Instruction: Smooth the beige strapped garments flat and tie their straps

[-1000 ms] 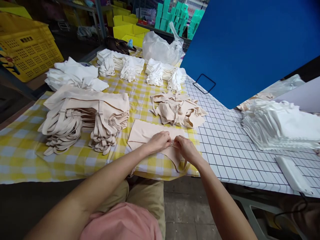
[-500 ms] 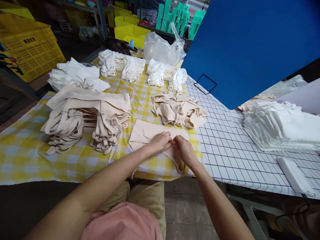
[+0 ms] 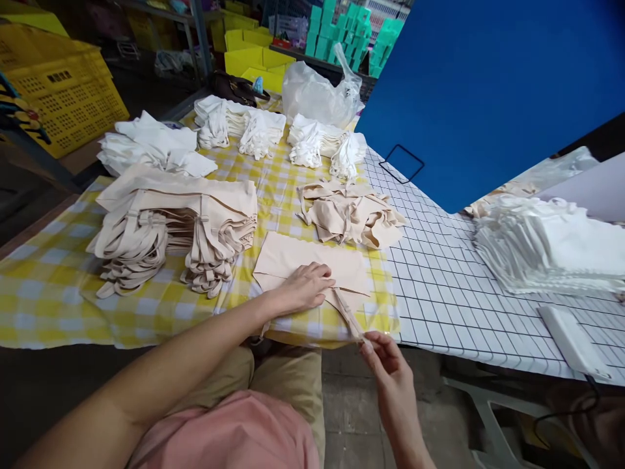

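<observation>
- We see a long work table, its left part under a yellow-and-white checked cloth (image 3: pixel 43 286) and its right part under a white sheet with a thin black grid (image 3: pixel 439 286); the seam between them runs just right of our hands.
- Behind the grid sheet rises a large flat blue panel (image 3: pixel 488 85), closing off the far right side.
- At far left stands a yellow perforated plastic crate (image 3: pixel 63 98); farther back are yellow bins (image 3: pixel 249 58) and stacked teal boxes (image 3: pixel 351 32).
- A tall stack of folded beige strapped garments (image 3: pixel 176 221) takes the left middle of the checked cloth; white folded piles (image 3: pixel 151 146) lie behind it, with a clear plastic bag (image 3: pixel 317 94) near the back edge.
- A thick white fabric stack (image 3: pixel 547 251) sits on the grid sheet at right, well apart from us, with bare grid between.
- A loose heap of beige garments (image 3: pixel 349 215) lies just beyond the flat piece.
- The flat beige garment (image 3: pixel 312 260) rests at the near table edge, straight before us.
- Our left hand (image 3: pixel 305 286) lies on it, fingers spread and pressing flat, gripping nothing.
- Our right hand (image 3: pixel 385 361) hangs off the near edge over the floor, thumb and fingertips pinched on the garment's thin beige strap (image 3: pixel 347 312), drawn taut.
</observation>
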Action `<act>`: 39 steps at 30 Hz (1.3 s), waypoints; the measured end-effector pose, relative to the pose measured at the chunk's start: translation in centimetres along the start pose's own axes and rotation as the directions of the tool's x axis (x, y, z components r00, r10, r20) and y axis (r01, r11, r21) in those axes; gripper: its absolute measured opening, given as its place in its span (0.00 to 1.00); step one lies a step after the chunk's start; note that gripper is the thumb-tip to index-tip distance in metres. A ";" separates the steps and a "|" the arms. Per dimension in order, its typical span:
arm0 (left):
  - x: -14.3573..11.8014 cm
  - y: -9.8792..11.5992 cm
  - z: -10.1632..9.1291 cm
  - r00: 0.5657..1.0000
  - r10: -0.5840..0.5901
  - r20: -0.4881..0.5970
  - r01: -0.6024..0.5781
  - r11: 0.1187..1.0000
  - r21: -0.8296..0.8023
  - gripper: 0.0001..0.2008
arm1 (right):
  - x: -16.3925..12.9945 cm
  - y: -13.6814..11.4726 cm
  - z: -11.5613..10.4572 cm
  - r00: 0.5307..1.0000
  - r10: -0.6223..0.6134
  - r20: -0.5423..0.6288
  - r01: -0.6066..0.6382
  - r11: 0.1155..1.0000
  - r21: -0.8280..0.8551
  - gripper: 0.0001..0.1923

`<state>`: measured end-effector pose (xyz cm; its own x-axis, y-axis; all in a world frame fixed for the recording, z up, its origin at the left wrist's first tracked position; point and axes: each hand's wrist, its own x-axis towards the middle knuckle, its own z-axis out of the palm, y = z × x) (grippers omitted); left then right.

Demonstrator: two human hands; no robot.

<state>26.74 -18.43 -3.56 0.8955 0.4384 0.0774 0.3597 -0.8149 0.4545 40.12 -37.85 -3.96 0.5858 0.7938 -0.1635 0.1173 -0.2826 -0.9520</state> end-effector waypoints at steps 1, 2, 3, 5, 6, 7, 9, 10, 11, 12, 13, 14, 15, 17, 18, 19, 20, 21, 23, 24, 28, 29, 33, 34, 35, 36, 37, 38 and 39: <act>0.0 0.0 0.0 1.000 0.001 0.006 -0.001 1.000 -0.007 0.17 | -0.8 0.6 0.1 1.000 -0.012 -0.026 0.011 0.999 -0.037 0.17; -0.1 -0.1 -0.1 1.000 0.011 0.014 -0.010 1.000 -0.023 0.17 | -1.5 1.2 0.3 0.998 -0.035 -0.050 0.031 0.996 -0.085 0.18; -0.3 -0.3 -0.2 1.000 0.023 0.018 -0.022 0.999 -0.047 0.18 | -2.2 1.7 0.5 0.995 -0.067 -0.069 0.057 0.989 -0.137 0.18; -1.0 -1.1 -0.7 1.000 0.028 -0.001 -0.028 0.995 -0.097 0.19 | -3.3 2.4 1.0 0.988 -0.134 -0.076 0.114 0.967 -0.228 0.17; -1.6 -1.5 -1.0 1.000 0.011 -0.025 -0.014 0.993 -0.115 0.19 | -3.8 2.8 1.4 0.987 -0.151 -0.049 0.134 0.958 -0.252 0.15; -2.4 -2.0 -1.4 0.998 -0.021 -0.053 0.014 0.992 -0.124 0.20 | -4.2 3.1 1.9 0.988 -0.152 0.004 0.148 0.954 -0.259 0.13; -4.5 -2.9 -2.0 0.990 -0.101 -0.102 0.089 0.989 -0.122 0.20 | -4.5 3.6 3.4 0.980 -0.114 0.163 0.152 0.957 -0.246 0.12; -5.6 -3.1 -2.2 0.985 -0.132 -0.114 0.119 0.986 -0.114 0.20 | -4.5 3.8 4.4 0.965 -0.090 0.245 0.148 0.961 -0.232 0.13; -6.7 -3.3 -2.3 0.981 -0.153 -0.120 0.141 0.985 -0.102 0.20 | -4.4 4.0 5.6 0.949 -0.074 0.308 0.144 0.967 -0.212 0.13; -7.7 -3.3 -2.2 0.978 -0.166 -0.126 0.156 0.984 -0.087 0.19 | -4.1 4.1 6.9 0.934 -0.067 0.350 0.140 0.972 -0.189 0.14; -8.6 -3.2 -2.1 0.976 -0.174 -0.131 0.166 0.984 -0.069 0.19 | -3.7 4.2 8.4 0.924 -0.061 0.378 0.134 0.977 -0.169 0.16; -9.4 -3.0 -1.8 0.975 -0.176 -0.134 0.171 0.984 -0.051 0.19 | -3.3 4.2 9.9 0.916 -0.054 0.398 0.125 0.980 -0.155 0.17; -10.0 -2.8 -1.5 0.976 -0.176 -0.131 0.173 0.984 -0.032 0.20 | -2.9 4.2 11.3 0.909 -0.046 0.414 0.117 0.982 -0.148 0.17; -10.9 -2.4 -0.7 0.978 -0.176 -0.111 0.178 0.984 0.008 0.21 | -2.3 3.8 13.8 0.892 -0.034 0.451 0.114 0.982 -0.151 0.15; -11.1 -2.3 -0.3 0.980 -0.175 -0.094 0.179 0.984 0.027 0.21 | -2.3 3.5 14.6 0.879 -0.035 0.476 0.122 0.981 -0.154 0.12; -11.2 -2.3 0.0 0.981 -0.176 -0.078 0.179 0.983 0.042 0.23 | -2.4 3.1 15.1 0.865 -0.042 0.501 0.137 0.979 -0.154 0.11; -11.3 -2.2 0.1 0.982 -0.177 -0.067 0.181 0.982 0.051 0.24 | -2.6 2.7 15.1 0.850 -0.052 0.524 0.153 0.976 -0.152 0.12; -11.3 -2.3 0.2 0.982 -0.181 -0.062 0.184 0.981 0.054 0.25 | -3.0 2.2 14.9 0.838 -0.058 0.543 0.165 0.975 -0.150 0.14; -11.3 -2.3 0.3 0.981 -0.182 -0.060 0.185 0.982 0.047 0.27 | -4.0 1.1 13.4 0.824 -0.071 0.562 0.215 0.957 -0.195 0.18; -11.3 -2.4 0.3 0.981 -0.182 -0.060 0.185 0.982 0.042 0.27 | -4.5 0.5 12.4 0.820 -0.086 0.565 0.264 0.934 -0.241 0.19; -11.3 -2.4 0.3 0.982 -0.176 -0.071 0.179 0.983 0.037 0.25 | -4.6 -2.6 8.1 0.769 -0.193 0.610 0.527 0.731 -0.433 0.18; -11.3 -2.4 0.4 0.981 -0.178 -0.074 0.181 0.983 0.034 0.25 | -4.2 -3.5 7.2 0.751 -0.204 0.628 0.562 0.697 -0.446 0.17; -11.4 -2.5 0.3 0.980 -0.188 -0.072 0.187 0.982 -0.014 0.24 | -1.6 -7.3 4.8 0.747 -0.233 0.623 0.606 0.625 -0.493 0.14; -11.3 -2.4 0.2 0.979 -0.192 -0.068 0.190 0.981 -0.032 0.23 | -0.9 -8.1 4.4 0.761 -0.243 0.602 0.602 0.609 -0.516 0.13; -11.3 -2.3 0.0 0.977 -0.202 -0.065 0.199 0.979 -0.050 0.23 | -0.2 -8.8 4.2 0.774 -0.248 0.583 0.596 0.596 -0.538 0.13; -11.2 -2.1 -0.2 0.974 -0.218 -0.065 0.214 0.974 -0.068 0.21 | 0.4 -9.4 4.1 0.785 -0.248 0.567 0.587 0.588 -0.556 0.13; -11.0 -1.7 -0.4 0.969 -0.235 -0.071 0.228 0.969 -0.092 0.20 | 0.9 -9.8 4.2 0.792 -0.242 0.560 0.579 0.587 -0.566 0.13; -10.8 -1.2 -0.8 0.969 -0.235 -0.081 0.225 0.967 -0.122 0.19 | 1.3 -10.1 4.3 0.795 -0.237 0.558 0.575 0.589 -0.569 0.12; -10.6 -0.6 -1.1 0.968 -0.230 -0.095 0.214 0.964 -0.157 0.18 | 1.7 -10.4 4.5 0.795 -0.229 0.562 0.571 0.596 -0.565 0.12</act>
<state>16.74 -22.15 -3.64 0.7594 0.6483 0.0550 0.4968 -0.6324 0.5943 36.27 -31.10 4.47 -0.0117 0.9983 -0.0571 0.8575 -0.0194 -0.5141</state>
